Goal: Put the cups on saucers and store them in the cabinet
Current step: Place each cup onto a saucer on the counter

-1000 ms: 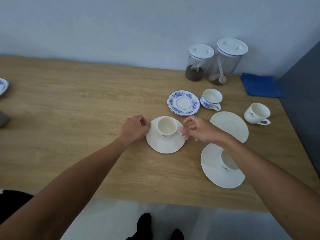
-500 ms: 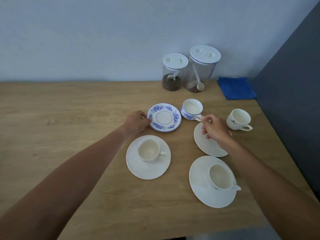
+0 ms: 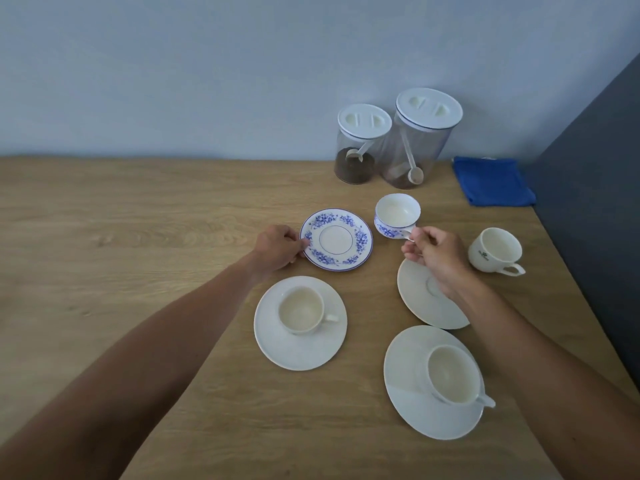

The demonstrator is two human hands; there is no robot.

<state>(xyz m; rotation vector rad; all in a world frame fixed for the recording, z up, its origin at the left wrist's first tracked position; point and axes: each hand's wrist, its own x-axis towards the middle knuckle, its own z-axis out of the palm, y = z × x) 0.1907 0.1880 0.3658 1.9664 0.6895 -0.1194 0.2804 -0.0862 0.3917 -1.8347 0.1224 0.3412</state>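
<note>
Pale blue wall fills the upper half of the frame above a wooden table (image 3: 138, 209), with a dark grey panel running down the right edge. At centre, the left hand (image 3: 277, 249) has its fingers curled onto the left rim of the blue floral saucer (image 3: 336, 239), which lies flat on the table. Just right of that saucer, the right hand (image 3: 438, 252) pinches the handle of the blue floral cup (image 3: 397, 216); whether the cup rests on the wood or is just off it cannot be told. Under the right wrist lies a bare white saucer (image 3: 420, 301). Lower centre, a white cup (image 3: 301, 310) sits on its white saucer (image 3: 298, 351), and at lower right another white cup (image 3: 452, 374) sits on a larger white saucer (image 3: 408, 403). A third white cup (image 3: 495, 249) stands alone on the table at right. Toward the upper right stand two clear jars (image 3: 398, 147) with white lids and scoops inside, beside a folded blue cloth (image 3: 491, 181).
</note>
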